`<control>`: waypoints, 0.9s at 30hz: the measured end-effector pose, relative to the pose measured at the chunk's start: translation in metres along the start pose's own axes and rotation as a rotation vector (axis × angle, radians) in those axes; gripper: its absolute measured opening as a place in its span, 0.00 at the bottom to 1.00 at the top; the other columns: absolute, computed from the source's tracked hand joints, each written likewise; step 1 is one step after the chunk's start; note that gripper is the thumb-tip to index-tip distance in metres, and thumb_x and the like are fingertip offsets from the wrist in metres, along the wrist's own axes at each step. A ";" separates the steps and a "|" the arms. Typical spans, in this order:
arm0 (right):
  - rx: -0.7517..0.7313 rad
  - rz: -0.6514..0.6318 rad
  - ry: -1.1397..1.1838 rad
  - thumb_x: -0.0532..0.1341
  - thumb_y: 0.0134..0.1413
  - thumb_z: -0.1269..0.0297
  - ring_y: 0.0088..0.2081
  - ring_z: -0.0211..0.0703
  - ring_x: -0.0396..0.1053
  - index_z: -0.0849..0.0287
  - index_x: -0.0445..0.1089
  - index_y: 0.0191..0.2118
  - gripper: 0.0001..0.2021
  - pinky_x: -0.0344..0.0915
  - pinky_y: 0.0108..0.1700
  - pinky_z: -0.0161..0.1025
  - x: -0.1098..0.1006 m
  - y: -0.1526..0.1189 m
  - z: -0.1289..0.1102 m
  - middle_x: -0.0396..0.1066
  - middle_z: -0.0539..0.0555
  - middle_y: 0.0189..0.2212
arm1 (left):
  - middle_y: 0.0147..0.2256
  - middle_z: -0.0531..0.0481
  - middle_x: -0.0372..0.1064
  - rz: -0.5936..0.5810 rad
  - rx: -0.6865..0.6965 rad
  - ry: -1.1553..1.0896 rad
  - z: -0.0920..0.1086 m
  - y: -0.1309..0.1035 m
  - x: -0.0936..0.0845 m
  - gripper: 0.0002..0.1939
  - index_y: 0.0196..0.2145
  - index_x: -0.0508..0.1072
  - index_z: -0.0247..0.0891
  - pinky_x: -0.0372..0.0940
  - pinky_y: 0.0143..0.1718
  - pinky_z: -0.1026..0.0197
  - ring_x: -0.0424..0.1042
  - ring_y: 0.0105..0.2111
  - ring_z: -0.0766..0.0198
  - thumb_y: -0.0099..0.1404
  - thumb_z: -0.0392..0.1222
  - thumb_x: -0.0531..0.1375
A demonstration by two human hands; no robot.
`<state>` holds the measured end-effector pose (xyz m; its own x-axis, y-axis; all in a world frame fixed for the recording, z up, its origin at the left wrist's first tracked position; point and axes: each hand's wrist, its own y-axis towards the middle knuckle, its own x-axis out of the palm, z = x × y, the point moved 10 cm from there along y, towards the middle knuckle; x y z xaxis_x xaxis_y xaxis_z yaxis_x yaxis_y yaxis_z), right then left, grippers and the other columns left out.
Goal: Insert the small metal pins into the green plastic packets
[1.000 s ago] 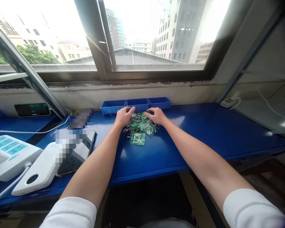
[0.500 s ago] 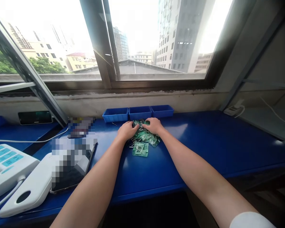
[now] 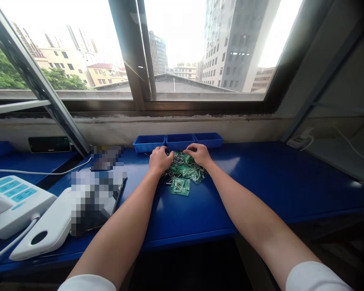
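A heap of small metal pins (image 3: 178,159) and clear green packets (image 3: 186,171) lies on the blue table, with one flat packet (image 3: 180,186) of pins at its near edge. My left hand (image 3: 160,160) rests against the heap's left side, thumb apart from the bent fingers. At the upper right of the heap is my right hand (image 3: 201,155), its fingers curved and its thumb a little apart. Some fingertips are hidden, and I see nothing held in either hand.
Three joined blue bins (image 3: 179,140) stand behind the heap, against the wall under the window. To the left are a white power strip (image 3: 21,202), a white handled object (image 3: 42,238), a phone (image 3: 50,144) and a blurred-out area. The table's front edge (image 3: 188,241) runs below my forearms.
My right hand has lifted slightly, and more of the pins and a green packet show between the hands. My left hand has shifted a little left against the heap. The view has moved slightly.
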<state>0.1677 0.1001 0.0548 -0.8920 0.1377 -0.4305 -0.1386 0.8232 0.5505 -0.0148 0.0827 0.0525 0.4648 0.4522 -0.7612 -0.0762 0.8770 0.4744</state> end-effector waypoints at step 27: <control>-0.015 0.127 0.075 0.56 0.53 0.60 0.31 0.42 0.69 0.57 0.64 0.32 0.06 0.66 0.37 0.39 -0.001 -0.009 -0.015 0.70 0.51 0.28 | 0.37 0.47 0.73 0.027 0.125 -0.449 0.039 -0.013 0.000 0.13 0.45 0.70 0.38 0.65 0.40 0.60 0.71 0.35 0.61 0.63 0.43 0.56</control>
<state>0.1637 0.0841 0.0613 -0.9324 0.1983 -0.3021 -0.0285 0.7932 0.6083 0.0203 0.0652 0.0635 0.8019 0.3353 -0.4945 0.0009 0.8270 0.5622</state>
